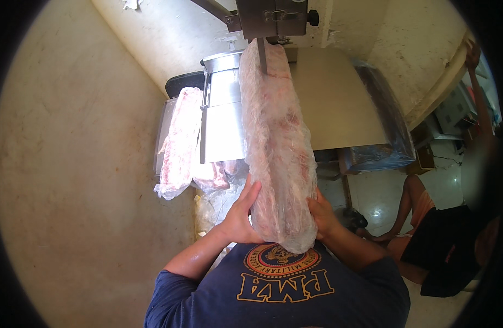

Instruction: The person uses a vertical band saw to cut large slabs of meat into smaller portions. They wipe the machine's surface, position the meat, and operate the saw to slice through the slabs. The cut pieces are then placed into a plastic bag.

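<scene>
A long frozen slab of meat (280,142) in thin see-through plastic lies lengthwise in front of me. Its far end is at the narrow upright blade (262,57) of a band saw; how far the blade sits in the meat I cannot tell. My left hand (242,217) grips the near end from the left, thumb on top. From the right side my right hand (323,214) holds the same end, its fingers partly hidden beneath. That near end overhangs the table edge, close to my dark blue shirt.
The saw's metal table (339,104) spreads to the right, a shiny guide plate (223,128) to the left. Another wrapped meat slab (179,139) lies farther left. A plastic-covered blue bundle (380,156) sits below the table's right edge. Another person (448,246) sits at right.
</scene>
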The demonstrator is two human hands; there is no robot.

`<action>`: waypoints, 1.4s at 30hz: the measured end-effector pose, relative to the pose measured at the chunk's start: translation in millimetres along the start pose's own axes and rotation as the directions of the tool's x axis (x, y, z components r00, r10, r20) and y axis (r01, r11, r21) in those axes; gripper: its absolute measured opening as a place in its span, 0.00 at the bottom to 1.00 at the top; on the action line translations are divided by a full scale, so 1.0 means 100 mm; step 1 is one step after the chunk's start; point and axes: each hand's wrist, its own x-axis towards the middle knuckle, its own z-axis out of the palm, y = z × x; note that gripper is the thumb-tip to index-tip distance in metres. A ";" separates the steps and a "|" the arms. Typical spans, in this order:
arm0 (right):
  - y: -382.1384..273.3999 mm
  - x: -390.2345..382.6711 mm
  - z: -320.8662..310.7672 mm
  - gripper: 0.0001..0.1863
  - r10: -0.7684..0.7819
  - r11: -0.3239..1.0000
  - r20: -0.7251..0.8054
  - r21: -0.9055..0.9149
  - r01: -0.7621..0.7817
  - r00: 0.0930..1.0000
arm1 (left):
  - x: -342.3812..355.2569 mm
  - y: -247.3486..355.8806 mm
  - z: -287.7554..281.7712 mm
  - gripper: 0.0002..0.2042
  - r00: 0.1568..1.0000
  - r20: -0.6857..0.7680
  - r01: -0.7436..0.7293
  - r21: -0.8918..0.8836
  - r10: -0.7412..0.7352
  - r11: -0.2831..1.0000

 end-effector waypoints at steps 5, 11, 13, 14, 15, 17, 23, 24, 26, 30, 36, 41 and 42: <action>-0.05 -0.04 0.00 0.44 -0.016 1.000 0.019 0.017 0.015 1.000 | 0.04 0.03 0.02 0.74 1.000 0.011 -0.013 0.021 0.012 1.000; -0.08 -0.06 -0.07 0.44 -0.028 1.000 0.034 0.005 0.028 0.999 | 0.09 0.01 0.07 0.74 0.998 0.050 0.047 -0.007 -0.046 0.999; -0.11 -0.08 -0.14 0.45 -0.027 0.999 0.048 -0.023 0.028 0.998 | 0.12 0.00 0.10 0.74 0.999 0.048 0.027 -0.031 -0.025 0.999; -0.13 -0.09 -0.14 0.44 -0.018 1.000 0.041 -0.013 0.018 0.999 | 0.15 0.00 0.12 0.74 0.999 0.045 0.016 -0.040 -0.015 0.999; -0.16 -0.11 -0.14 0.44 -0.008 1.000 0.035 -0.003 0.009 0.999 | 0.16 0.03 0.13 0.72 0.998 0.047 0.033 -0.040 -0.031 0.999; -0.19 -0.13 -0.15 0.43 -0.003 1.000 0.021 0.007 0.003 1.000 | 0.17 0.09 0.15 0.70 0.996 0.056 0.066 -0.039 -0.063 0.997; -0.28 -0.21 -0.23 0.40 -0.012 1.000 0.018 -0.004 0.012 1.000 | 0.25 0.10 0.25 0.70 0.999 0.024 -0.041 -0.048 0.042 0.998; -0.27 -0.22 -0.25 0.40 -0.013 1.000 0.015 0.000 0.013 1.000 | 0.26 0.11 0.25 0.70 0.999 0.028 -0.045 -0.055 0.046 0.997; -0.29 -0.25 -0.29 0.40 -0.019 1.000 0.012 0.002 0.019 1.000 | 0.30 0.11 0.28 0.70 0.998 0.033 -0.054 -0.074 0.056 0.996; -0.35 -0.31 -0.33 0.39 -0.049 0.999 0.010 0.007 0.049 0.999 | 0.42 0.12 0.35 0.69 0.993 0.039 -0.112 -0.073 0.116 0.991; -0.49 -0.42 -0.45 0.42 -0.074 0.997 -0.039 -0.023 0.073 0.996 | 0.61 0.19 0.51 0.70 0.988 0.090 -0.125 -0.051 0.129 0.991; -0.68 -0.54 -0.62 0.43 -0.059 0.997 0.000 -0.048 0.059 0.998 | 0.76 0.42 0.81 0.69 0.992 0.063 -0.102 -0.135 0.111 0.986; -0.65 -0.56 -0.73 0.43 -0.034 0.992 -0.004 -0.120 0.034 0.999 | 0.74 0.46 0.83 0.68 0.992 0.064 -0.096 -0.145 0.106 0.985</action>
